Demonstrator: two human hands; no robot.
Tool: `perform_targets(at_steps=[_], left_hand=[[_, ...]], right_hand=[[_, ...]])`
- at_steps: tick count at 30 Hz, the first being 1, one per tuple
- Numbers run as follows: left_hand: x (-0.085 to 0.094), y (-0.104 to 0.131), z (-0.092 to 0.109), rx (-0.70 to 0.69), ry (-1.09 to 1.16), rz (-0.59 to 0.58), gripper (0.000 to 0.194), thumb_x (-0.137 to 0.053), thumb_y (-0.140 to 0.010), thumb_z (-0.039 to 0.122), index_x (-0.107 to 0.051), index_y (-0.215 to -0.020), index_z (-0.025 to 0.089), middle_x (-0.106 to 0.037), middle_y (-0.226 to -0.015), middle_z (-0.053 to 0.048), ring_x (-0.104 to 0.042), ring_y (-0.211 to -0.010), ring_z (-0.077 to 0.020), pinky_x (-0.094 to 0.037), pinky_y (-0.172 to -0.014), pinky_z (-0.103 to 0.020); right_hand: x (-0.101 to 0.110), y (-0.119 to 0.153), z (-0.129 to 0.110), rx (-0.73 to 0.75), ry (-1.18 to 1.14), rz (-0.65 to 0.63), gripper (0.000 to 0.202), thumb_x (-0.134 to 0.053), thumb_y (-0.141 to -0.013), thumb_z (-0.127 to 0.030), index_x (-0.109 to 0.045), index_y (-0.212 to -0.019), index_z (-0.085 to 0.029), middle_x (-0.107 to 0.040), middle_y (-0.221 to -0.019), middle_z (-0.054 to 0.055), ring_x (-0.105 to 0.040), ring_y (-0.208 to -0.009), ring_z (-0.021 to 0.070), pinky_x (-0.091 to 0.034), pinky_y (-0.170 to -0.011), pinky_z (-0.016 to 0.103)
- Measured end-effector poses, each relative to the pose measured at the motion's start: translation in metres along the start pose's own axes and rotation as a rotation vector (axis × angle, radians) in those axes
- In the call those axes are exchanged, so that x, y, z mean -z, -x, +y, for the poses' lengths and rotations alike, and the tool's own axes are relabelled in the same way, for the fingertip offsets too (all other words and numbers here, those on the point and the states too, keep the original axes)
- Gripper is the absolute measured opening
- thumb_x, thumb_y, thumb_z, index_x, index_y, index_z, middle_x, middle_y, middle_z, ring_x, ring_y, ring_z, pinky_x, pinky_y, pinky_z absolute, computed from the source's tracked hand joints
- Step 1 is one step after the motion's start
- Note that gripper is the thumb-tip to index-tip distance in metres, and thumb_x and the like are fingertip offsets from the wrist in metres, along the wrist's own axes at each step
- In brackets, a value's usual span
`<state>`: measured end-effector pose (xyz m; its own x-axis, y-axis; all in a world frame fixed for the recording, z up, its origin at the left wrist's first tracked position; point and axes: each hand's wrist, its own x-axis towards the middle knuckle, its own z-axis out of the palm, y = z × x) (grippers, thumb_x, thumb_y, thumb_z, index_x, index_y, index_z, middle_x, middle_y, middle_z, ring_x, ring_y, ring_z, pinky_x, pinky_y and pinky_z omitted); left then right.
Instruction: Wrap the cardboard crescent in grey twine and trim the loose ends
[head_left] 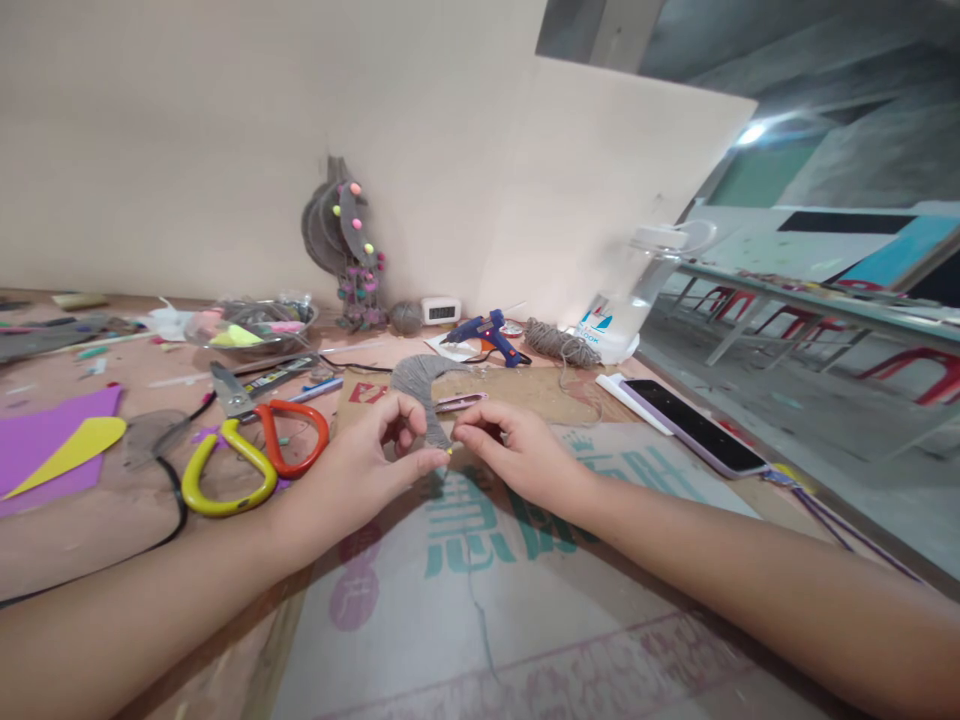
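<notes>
A crescent wrapped in grey yarn (pixel 414 378) stands above the printed sheet, its lower end between my two hands. My left hand (pixel 394 440) is closed around that lower end, thumb stretched along the near side and fingers curled. My right hand (pixel 510 445) pinches at the same end from the other side, fingertips pressed together. A tiny yellow bit (pixel 449 452) shows at my left thumb tip. Whatever lies inside the right pinch is hidden by the fingers. A loose strand of grey yarn (pixel 480 620) trails over the sheet below.
Left lie scissors (pixel 232 400), a cutter (pixel 281 375) and purple sheets (pixel 60 450). Behind are a blue glue gun (pixel 491 335), a grey yarn skein (pixel 559 343), a small clock (pixel 440 310) and a bowl (pixel 255 335). A phone (pixel 694 425) and plastic jug (pixel 622 295) stand right.
</notes>
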<state>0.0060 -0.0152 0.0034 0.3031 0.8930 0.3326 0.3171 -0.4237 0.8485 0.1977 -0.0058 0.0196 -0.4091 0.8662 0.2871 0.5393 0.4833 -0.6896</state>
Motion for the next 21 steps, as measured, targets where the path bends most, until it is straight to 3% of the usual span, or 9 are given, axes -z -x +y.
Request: perform_targets(at_steps=[8,11,14,17,21], left_hand=[[0.001,0.001,0.000,0.019,0.040,-0.046,0.025,-0.065,-0.075,0.031,-0.043,-0.080,0.022,-0.043,-0.074,0.005,-0.043,-0.064,-0.0096,-0.035,-0.055,-0.021],[0.004,0.003,0.006,0.020,0.047,-0.072,0.016,-0.050,-0.087,0.036,-0.045,-0.081,0.022,-0.043,-0.071,0.004,-0.042,-0.063,-0.0103,-0.035,-0.056,-0.022],[0.007,0.003,0.011,0.033,0.006,-0.033,0.025,-0.037,-0.093,0.038,-0.047,-0.076,0.021,-0.043,-0.070,0.003,-0.042,-0.065,-0.0117,-0.034,-0.058,-0.024],[0.008,0.002,0.008,0.073,0.033,-0.006,0.027,-0.035,-0.093,0.038,-0.048,-0.077,0.021,-0.043,-0.069,0.003,-0.042,-0.066,-0.0127,-0.033,-0.059,-0.025],[0.007,-0.001,0.001,0.092,0.181,0.026,0.024,-0.035,-0.093,0.034,-0.048,-0.077,0.022,-0.042,-0.070,0.003,-0.041,-0.066,-0.0124,-0.033,-0.061,-0.025]], right_hand=[[0.001,0.000,-0.002,0.022,-0.019,0.023,0.014,-0.052,-0.085,-0.021,-0.062,-0.077,-0.016,-0.059,-0.071,0.000,-0.050,-0.064,0.0106,-0.040,-0.061,0.022],[0.001,0.001,-0.002,0.011,-0.013,0.021,0.015,-0.052,-0.085,-0.022,-0.062,-0.077,-0.016,-0.059,-0.069,-0.001,-0.050,-0.062,0.0106,-0.041,-0.060,0.023],[0.001,0.001,0.000,0.017,-0.038,0.016,0.017,-0.048,-0.088,-0.021,-0.064,-0.087,-0.016,-0.064,-0.081,0.002,-0.056,-0.072,0.0125,-0.044,-0.068,0.026],[0.002,0.000,0.004,0.048,-0.096,0.101,0.019,-0.045,-0.089,-0.018,-0.060,-0.101,-0.017,-0.064,-0.098,0.005,-0.058,-0.087,0.0143,-0.044,-0.079,0.029],[0.003,0.001,0.008,0.111,-0.072,0.260,0.010,-0.048,-0.088,-0.020,-0.054,-0.096,-0.018,-0.058,-0.088,0.003,-0.052,-0.069,0.0113,-0.043,-0.065,0.026]])
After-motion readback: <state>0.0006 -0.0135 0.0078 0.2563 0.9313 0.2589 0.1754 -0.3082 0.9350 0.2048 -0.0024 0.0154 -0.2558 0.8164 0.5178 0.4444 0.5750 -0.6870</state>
